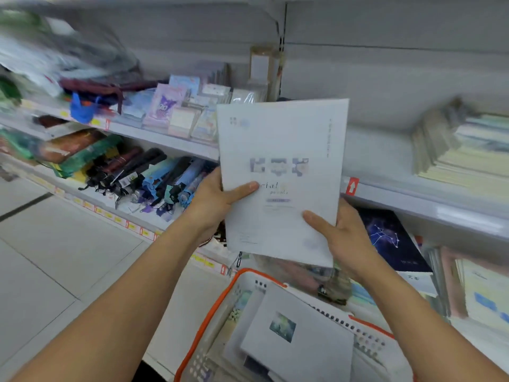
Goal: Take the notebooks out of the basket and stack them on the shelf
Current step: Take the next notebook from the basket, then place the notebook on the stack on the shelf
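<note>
Holding a white notebook upright between both hands, the person keeps it raised in front of the shelf, above the basket. The left hand grips the notebook's left edge, thumb laid across the front cover and the fingers hidden behind it. The right hand grips the lower right corner, thumb likewise pressed on the cover, palm and fingers wrapped behind the edge. Both bare forearms reach up and forward from the bottom of the view, converging on the notebook. Below, the white basket with an orange rim contains a grey notebook bearing a small picture, lying flat on top of other items, a spiral-bound edge showing beside it. To the right, a stack of notebooks rests on the shelf, blurred. A dark blue constellation cover lies on the shelf level beneath, just beside the right hand. Folded umbrellas occupy the lower shelf at left.
</note>
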